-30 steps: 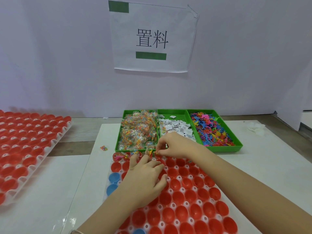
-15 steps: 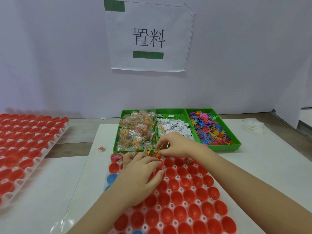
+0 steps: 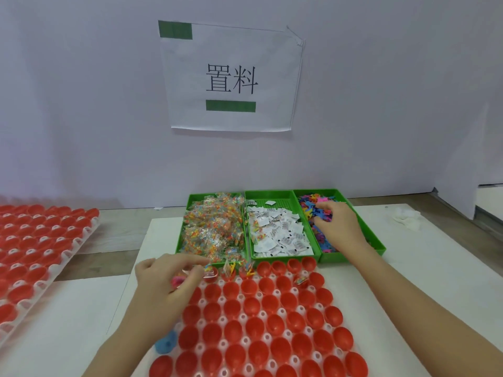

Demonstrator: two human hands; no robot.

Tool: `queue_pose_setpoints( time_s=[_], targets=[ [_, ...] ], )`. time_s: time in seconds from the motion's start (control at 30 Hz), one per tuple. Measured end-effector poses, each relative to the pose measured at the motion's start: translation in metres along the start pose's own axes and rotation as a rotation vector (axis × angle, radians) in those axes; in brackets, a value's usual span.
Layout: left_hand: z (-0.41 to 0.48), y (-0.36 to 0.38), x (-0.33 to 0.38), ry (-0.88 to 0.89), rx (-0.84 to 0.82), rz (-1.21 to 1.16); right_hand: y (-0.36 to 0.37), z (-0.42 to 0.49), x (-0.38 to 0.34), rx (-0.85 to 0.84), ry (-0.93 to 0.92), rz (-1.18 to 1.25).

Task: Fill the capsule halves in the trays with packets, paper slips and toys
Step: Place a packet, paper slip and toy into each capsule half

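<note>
My left hand (image 3: 168, 278) hovers over the far left corner of the near tray (image 3: 268, 337). Its fingers are curled round a few packets (image 3: 178, 281) of clear film with colour inside, too blurred for me to count. My right hand (image 3: 337, 227) is down in the right green bin (image 3: 330, 258), fingers bent into the heap of toys (image 3: 313, 210). I cannot tell whether they have hold of one.

The near tray carries rows of red capsule halves (image 3: 253, 306), open side up. A few in the far rows have placed packets (image 3: 228, 269) standing in them, just beside my left fingertips. One blue half (image 3: 166, 344) shows at the tray's left edge, next to my left forearm.

Just beyond the tray, the middle bin (image 3: 268, 192) holds the paper slips (image 3: 280, 235) and the left bin (image 3: 181, 232) holds the packet heap (image 3: 215, 227). The three bins touch side by side.

A second tray (image 3: 40, 240) of red halves lies well apart on my left. A paper sign (image 3: 231, 77) with two printed characters hangs on the wall, and a crumpled white wad (image 3: 405, 217) sits to the right of the bins
</note>
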State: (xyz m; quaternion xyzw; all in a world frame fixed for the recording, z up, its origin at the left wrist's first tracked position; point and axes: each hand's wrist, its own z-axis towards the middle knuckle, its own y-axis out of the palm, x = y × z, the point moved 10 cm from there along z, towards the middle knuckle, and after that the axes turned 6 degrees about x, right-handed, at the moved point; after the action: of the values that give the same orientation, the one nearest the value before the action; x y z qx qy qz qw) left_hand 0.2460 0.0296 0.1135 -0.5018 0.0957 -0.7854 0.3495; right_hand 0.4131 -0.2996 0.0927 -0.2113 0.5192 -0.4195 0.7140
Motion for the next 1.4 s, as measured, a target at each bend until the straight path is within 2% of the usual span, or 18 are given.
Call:
queue_pose_setpoints(
  time_s=[0.03,0.1,0.17,0.3,0.4,0.53,0.63,0.77,0.97,1.1,1.23,1.4],
  targets=[
    [0.000,-0.003,-0.003,-0.028,0.006,-0.022,0.000,0.004,0.018,-0.008,0.067,-0.083],
    [0.001,-0.009,-0.013,-0.087,0.025,-0.061,0.018,0.000,0.048,-0.195,0.153,-0.297],
    [0.000,-0.006,-0.025,-0.153,0.014,-0.115,0.033,-0.009,0.060,-0.316,0.133,-0.410],
    [-0.006,0.010,-0.034,-0.193,-0.044,-0.144,0.025,-0.006,0.054,-0.209,0.097,-0.313],
    [0.000,0.015,-0.034,-0.162,-0.024,-0.132,0.020,-0.008,0.054,-0.142,0.123,-0.218],
    [0.025,0.026,-0.043,-0.223,-0.040,-0.124,-0.004,-0.014,0.055,0.131,0.182,0.073],
    [0.046,0.037,-0.043,-0.225,-0.069,0.000,-0.023,-0.026,0.062,0.291,0.272,0.257],
    [0.069,0.066,-0.026,-0.130,-0.200,0.169,-0.042,-0.054,0.081,0.452,0.365,0.474],
    [0.093,0.135,0.003,0.079,-0.451,0.346,-0.044,-0.109,0.161,0.715,0.584,0.779],
    [0.093,0.179,0.016,0.166,-0.606,0.425,-0.043,-0.109,0.173,0.740,0.619,0.882],
    [0.084,0.208,0.009,0.257,-0.714,0.645,-0.042,-0.105,0.169,0.720,0.581,0.878],
    [0.085,0.221,0.008,0.334,-0.735,0.715,-0.040,-0.097,0.146,0.634,0.446,0.833]
  ],
)
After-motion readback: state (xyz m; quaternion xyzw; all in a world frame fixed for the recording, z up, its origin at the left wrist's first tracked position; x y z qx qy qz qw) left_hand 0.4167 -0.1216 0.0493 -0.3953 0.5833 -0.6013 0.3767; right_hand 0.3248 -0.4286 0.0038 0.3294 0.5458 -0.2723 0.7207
